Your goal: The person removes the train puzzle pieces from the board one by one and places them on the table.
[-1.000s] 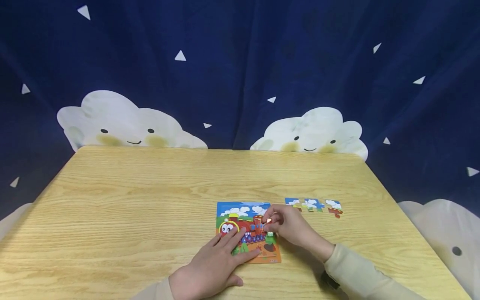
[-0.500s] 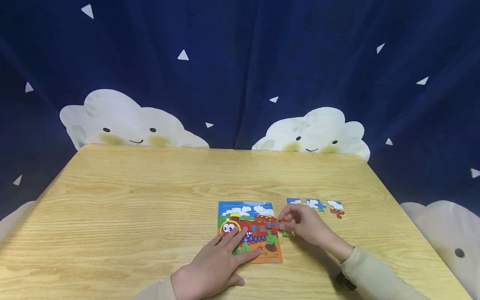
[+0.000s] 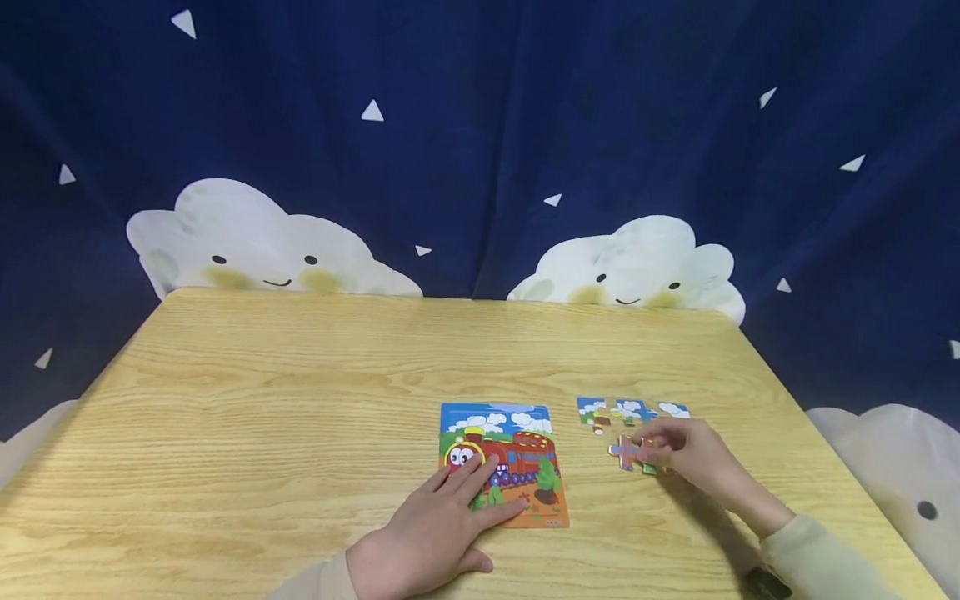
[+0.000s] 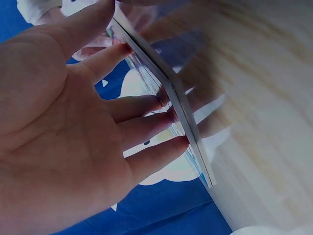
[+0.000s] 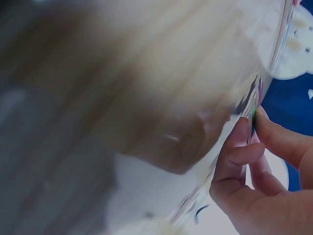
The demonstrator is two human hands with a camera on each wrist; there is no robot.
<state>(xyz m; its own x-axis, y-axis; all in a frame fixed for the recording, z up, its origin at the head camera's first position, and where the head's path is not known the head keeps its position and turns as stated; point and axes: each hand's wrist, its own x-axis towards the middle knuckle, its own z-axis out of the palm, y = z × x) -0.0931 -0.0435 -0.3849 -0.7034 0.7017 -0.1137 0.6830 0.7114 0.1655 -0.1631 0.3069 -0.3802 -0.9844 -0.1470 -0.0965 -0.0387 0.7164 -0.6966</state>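
My left hand rests with spread, straight fingers on the lower left of a train jigsaw puzzle. In the left wrist view the fingertips touch the puzzle board's face near its thin edge. To the right of the board, my right hand pinches a jigsaw piece between thumb and fingers; it shows red and blue train parts with a bit of green. Seen from the right wrist, the piece is nearly edge-on between the fingertips. The palm-side part of the piece is hidden by the fingers.
Several loose jigsaw pieces with sky and clouds lie just beyond my right hand. All this is on a wooden table, whose far edge meets a dark blue curtain with white clouds and triangles.
My right hand has moved right, off the board, carrying the jigsaw piece to below the loose pieces. The board's right side is now uncovered. My left hand stays on the puzzle.
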